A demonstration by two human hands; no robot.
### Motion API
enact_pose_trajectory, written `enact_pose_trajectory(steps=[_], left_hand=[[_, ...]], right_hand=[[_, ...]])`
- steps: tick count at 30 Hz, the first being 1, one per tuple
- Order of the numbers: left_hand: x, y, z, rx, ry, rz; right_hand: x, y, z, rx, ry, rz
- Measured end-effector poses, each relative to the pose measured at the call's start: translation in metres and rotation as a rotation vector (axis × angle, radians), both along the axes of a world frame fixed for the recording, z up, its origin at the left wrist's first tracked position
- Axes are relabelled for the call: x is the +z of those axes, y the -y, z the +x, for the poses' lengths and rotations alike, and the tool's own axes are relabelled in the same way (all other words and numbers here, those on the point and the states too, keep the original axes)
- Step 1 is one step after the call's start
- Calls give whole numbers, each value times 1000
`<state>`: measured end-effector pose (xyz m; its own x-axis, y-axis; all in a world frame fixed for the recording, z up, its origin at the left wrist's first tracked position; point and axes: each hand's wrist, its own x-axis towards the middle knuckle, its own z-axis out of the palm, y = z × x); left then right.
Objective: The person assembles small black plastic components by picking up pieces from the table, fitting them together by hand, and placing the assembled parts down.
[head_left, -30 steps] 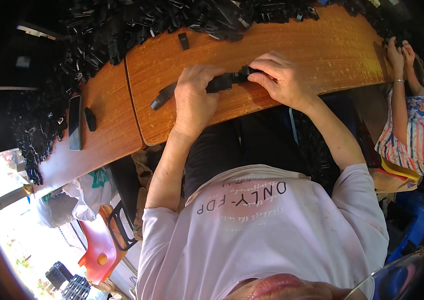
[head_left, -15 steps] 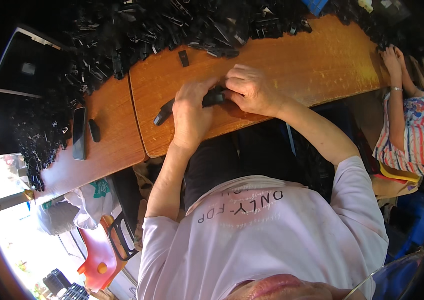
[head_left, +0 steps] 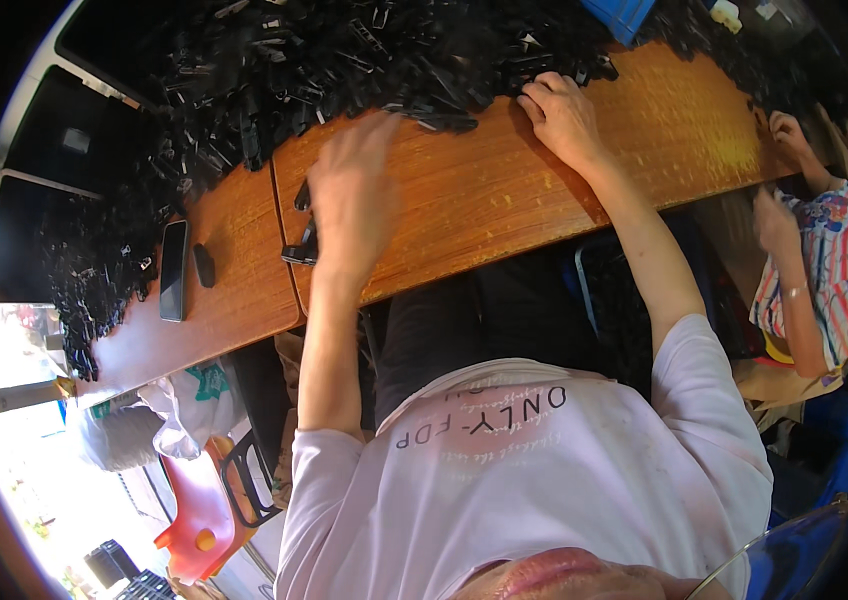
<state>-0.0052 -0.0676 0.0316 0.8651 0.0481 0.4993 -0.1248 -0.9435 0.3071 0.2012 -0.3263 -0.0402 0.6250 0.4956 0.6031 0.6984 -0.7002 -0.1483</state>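
Note:
A large heap of small black plastic parts (head_left: 344,60) lies along the far side of the wooden table (head_left: 444,210). My left hand (head_left: 352,195) is smeared by motion and reaches over the table to the heap's near edge; whether its fingers hold anything is unclear. Beside its wrist lies a black plastic part (head_left: 301,248), partly hidden behind the hand. My right hand (head_left: 562,115) is at the heap's edge farther right, its fingers bent and closed down at the black parts. What those fingertips grip, if anything, is hidden.
On the left part of the table lie a phone (head_left: 174,270) and a small black piece (head_left: 204,265). Behind the heap stands a blue container (head_left: 624,15). At the right another person (head_left: 824,270) works at the table. A reddish chair (head_left: 199,505) stands lower left.
My hands, together over a black part before, have moved apart and toward the heap. A black part now lies by my left wrist. The other person's hands have separated.

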Motion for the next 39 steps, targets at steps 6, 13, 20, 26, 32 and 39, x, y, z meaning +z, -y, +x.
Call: enact_pose_trajectory(steps=[6,13,20,26,32,39], left_hand=[[-45,23,63,-149,21,44],[-60,17,61,-58,-23,41],[-51,16,26,88,-30,40],[-50,12,-14,56,34,0],[-52,13,-21,22,92,-153],[-50,12,-19,-48,87,-224]], right_hand=[[13,-8,-51,327,29,103],[29,-32,-79,457,-397,230],[31,-32,-83,491,6,-158],[46,-28,-112,491,-6,-480],[47,-10,-113,629,-270,-31],[25,-14,-74,378,-265,32]])
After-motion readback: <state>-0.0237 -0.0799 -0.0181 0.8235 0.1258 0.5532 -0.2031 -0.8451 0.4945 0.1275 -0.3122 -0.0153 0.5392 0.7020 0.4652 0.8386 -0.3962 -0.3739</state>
